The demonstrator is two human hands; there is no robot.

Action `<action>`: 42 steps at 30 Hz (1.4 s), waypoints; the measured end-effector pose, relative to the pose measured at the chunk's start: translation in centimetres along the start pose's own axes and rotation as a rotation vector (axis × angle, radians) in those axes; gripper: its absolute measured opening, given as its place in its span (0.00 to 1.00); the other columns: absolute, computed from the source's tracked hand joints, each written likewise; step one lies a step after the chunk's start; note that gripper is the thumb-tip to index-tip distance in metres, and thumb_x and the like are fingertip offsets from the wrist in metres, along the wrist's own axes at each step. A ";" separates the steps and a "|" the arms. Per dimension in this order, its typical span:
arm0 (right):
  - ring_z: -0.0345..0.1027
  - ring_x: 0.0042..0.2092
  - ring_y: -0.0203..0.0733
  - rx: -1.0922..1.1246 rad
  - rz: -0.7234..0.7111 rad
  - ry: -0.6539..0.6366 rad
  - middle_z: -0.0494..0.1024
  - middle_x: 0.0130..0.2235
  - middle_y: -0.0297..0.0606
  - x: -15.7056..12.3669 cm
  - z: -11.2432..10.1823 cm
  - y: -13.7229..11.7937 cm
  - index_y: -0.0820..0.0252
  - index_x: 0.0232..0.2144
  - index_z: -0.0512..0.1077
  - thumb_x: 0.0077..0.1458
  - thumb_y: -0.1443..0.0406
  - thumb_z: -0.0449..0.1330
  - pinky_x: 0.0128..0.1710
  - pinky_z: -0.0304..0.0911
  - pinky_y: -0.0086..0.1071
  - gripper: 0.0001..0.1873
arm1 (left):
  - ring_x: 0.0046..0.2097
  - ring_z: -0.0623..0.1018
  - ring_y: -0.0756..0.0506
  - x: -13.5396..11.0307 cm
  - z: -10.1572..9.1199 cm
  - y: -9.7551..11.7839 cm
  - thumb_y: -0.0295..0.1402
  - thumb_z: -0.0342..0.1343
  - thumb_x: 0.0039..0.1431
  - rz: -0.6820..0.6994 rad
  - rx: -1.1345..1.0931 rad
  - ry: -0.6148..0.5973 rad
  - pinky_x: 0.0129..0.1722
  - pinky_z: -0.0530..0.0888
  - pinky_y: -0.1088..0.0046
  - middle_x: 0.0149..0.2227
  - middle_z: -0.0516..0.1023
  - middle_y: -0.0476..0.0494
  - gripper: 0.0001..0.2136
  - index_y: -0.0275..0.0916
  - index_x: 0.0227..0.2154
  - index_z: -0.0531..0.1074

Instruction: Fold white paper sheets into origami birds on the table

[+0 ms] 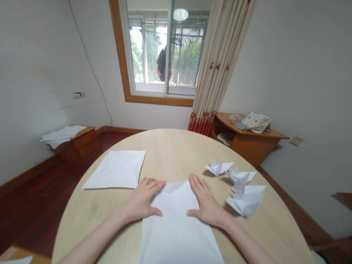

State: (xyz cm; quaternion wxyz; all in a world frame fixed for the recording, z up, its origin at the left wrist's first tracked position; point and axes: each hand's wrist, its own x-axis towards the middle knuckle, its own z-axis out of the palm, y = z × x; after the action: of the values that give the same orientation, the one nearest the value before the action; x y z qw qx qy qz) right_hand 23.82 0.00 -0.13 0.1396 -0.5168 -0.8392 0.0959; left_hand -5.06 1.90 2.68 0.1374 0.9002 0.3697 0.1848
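Note:
A white sheet of paper (178, 227) lies on the round wooden table in front of me, running off the bottom of the view. My left hand (150, 196) rests on its left edge, fingers stretched toward the far left corner and thumb on the sheet. On the opposite edge lies my right hand (202, 200), its fingers extended at the far right corner and its thumb also on the paper. Neither hand grips anything. To the right stand three folded white paper figures, a near one (247, 200), a middle one (241, 178) and a far one (218, 167).
Flat white paper (117, 170) lies at the left of the table (170, 146). Beyond it, papers cover a low drawer cabinet (86, 143). A wooden corner desk (247, 141) carrying a cloth bag (257, 121) stands behind right, beside a curtain (217, 62).

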 end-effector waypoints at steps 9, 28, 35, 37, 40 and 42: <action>0.36 0.67 0.60 0.151 0.059 0.065 0.42 0.68 0.53 -0.1 -0.3 -0.7 0.53 0.66 0.23 0.40 0.54 0.71 0.62 0.42 0.55 0.70 | 0.62 0.57 0.32 -0.2 0.6 -0.3 0.45 0.71 0.40 -0.022 0.006 0.085 0.57 0.60 0.50 0.63 0.56 0.34 0.47 0.48 0.63 0.55; 0.58 0.56 0.53 0.250 -0.058 0.277 0.45 0.60 0.46 -0.1 -0.4 -1.0 0.43 0.66 0.30 0.49 0.70 0.63 0.58 0.56 0.51 0.56 | 0.56 0.60 0.33 0.1 0.4 -0.2 0.35 0.74 0.37 -0.057 -0.021 0.181 0.52 0.67 0.49 0.58 0.53 0.39 0.52 0.57 0.63 0.48; 0.62 0.50 0.51 0.187 -0.097 0.435 0.46 0.58 0.47 0.4 -0.4 -1.0 0.42 0.66 0.31 0.52 0.72 0.58 0.52 0.63 0.51 0.51 | 0.58 0.58 0.32 0.2 -0.5 -0.2 0.21 0.67 0.45 0.050 0.073 0.260 0.54 0.66 0.44 0.62 0.47 0.41 0.49 0.61 0.63 0.45; 0.62 0.49 0.50 0.184 -0.104 0.472 0.47 0.58 0.47 0.4 -0.5 -1.0 0.42 0.66 0.33 0.53 0.72 0.57 0.51 0.64 0.51 0.49 | 0.58 0.59 0.33 0.2 -0.7 -0.3 0.18 0.63 0.48 0.070 0.076 0.272 0.54 0.67 0.45 0.62 0.47 0.41 0.47 0.60 0.63 0.45; 0.62 0.48 0.49 0.163 -0.113 0.526 0.48 0.57 0.47 0.5 -0.7 -1.1 0.43 0.67 0.34 0.55 0.72 0.55 0.50 0.65 0.49 0.46 | 0.56 0.61 0.35 0.2 -0.8 -0.4 0.16 0.56 0.52 0.098 0.096 0.312 0.54 0.68 0.48 0.62 0.48 0.40 0.43 0.58 0.64 0.46; 0.62 0.48 0.49 0.130 -0.112 0.553 0.49 0.56 0.47 0.5 -0.8 -1.1 0.44 0.67 0.34 0.56 0.71 0.53 0.49 0.66 0.48 0.44 | 0.55 0.62 0.37 0.3 -0.9 -0.3 0.15 0.52 0.55 0.119 0.117 0.349 0.53 0.69 0.50 0.62 0.49 0.40 0.41 0.59 0.64 0.46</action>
State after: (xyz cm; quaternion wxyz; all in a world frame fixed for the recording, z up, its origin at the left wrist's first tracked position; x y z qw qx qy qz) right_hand 22.93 -0.06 1.05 0.4010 -0.4662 -0.7886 -0.0030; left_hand -5.42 2.37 3.41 0.0077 0.8812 0.3441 0.3241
